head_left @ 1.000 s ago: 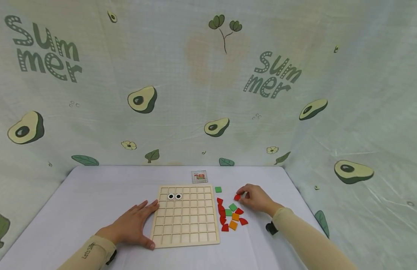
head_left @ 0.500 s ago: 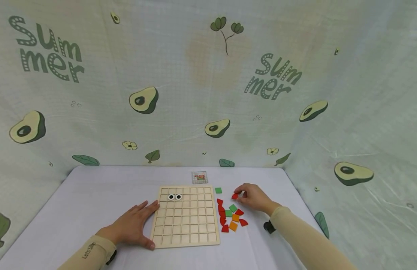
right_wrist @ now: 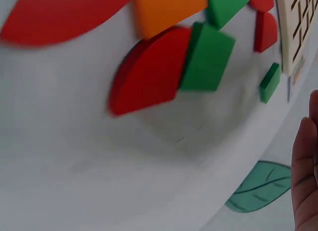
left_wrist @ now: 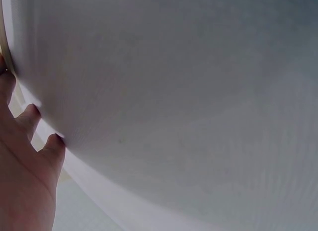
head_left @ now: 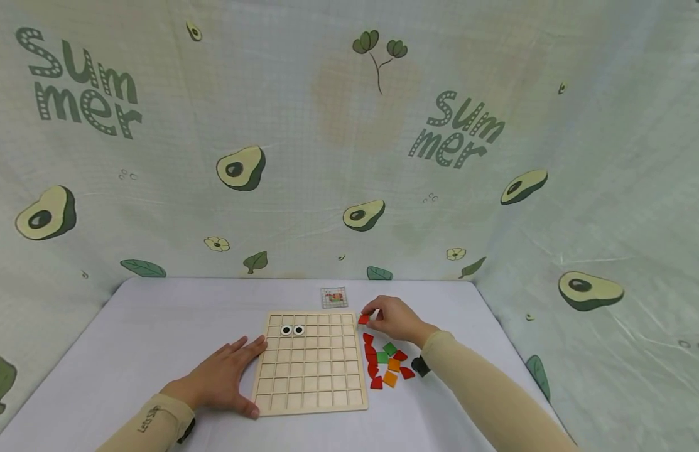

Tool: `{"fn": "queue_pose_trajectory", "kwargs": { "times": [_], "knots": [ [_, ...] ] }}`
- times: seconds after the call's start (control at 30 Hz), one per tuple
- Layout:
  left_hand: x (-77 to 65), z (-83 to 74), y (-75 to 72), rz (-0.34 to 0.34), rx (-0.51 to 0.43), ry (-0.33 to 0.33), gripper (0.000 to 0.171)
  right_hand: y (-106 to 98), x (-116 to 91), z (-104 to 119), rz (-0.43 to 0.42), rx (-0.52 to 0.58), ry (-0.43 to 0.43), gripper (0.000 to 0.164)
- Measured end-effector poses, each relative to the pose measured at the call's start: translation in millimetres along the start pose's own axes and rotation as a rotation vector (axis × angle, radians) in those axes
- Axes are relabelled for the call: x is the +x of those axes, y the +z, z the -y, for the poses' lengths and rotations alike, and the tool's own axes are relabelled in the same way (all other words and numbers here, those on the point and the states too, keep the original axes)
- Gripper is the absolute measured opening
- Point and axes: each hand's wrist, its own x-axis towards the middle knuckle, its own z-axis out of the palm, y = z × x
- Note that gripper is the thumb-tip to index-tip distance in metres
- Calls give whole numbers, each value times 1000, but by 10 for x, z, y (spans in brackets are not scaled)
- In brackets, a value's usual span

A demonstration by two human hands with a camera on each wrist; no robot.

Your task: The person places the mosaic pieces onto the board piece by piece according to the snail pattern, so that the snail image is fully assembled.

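A pale wooden grid board [head_left: 311, 364] lies on the table in the head view, with two round eye tiles [head_left: 299, 330] in its upper left cells. Along its left edge rests my left hand [head_left: 220, 380], fingers spread and touching the rim. My right hand [head_left: 399, 319] pinches a red rounded tile [head_left: 363, 319] between thumb and fingertips, just right of the board's upper right corner. That hand shows only partly at the right edge of the right wrist view; the tile is out of sight there. A green square tile [right_wrist: 270, 83] lies near the board's corner.
Several loose red tiles [head_left: 372, 355], green tiles [head_left: 389, 349] and orange tiles [head_left: 390, 378] lie right of the board. Behind the board is a small picture card [head_left: 334, 297]. A printed cloth [head_left: 304, 207] hangs behind the white table [head_left: 179, 320].
My right hand has carried the red tile leftward and away from me, to beside the board's upper right corner, hiding the lone green tile in the head view. My left hand has stayed put.
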Motion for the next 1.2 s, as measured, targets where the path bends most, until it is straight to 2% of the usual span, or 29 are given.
{"fn": "queue_pose_trajectory", "kwargs": {
  "times": [0.2,0.37,0.5,0.63,0.9,1.2],
  "knots": [
    [2,4,6,10,-5,-16,132,185,252,336,20,4,-80,22],
    [1,-2,-11,11,-4,-17,132,415,440,592,25,-4,-163,22],
    [-2,-14,-22,13,-7,-7,131,603,524,797,30,-21,-221,21],
    [6,-6,-19,18,-5,-4,131,756,565,965,51,-4,-238,21],
    [26,25,2,24,-9,-5,132,975,606,1040,33,-71,-251,20],
    [14,40,20,18,-10,-10,132,987,589,1105,43,-108,-238,19]
  ]
}}
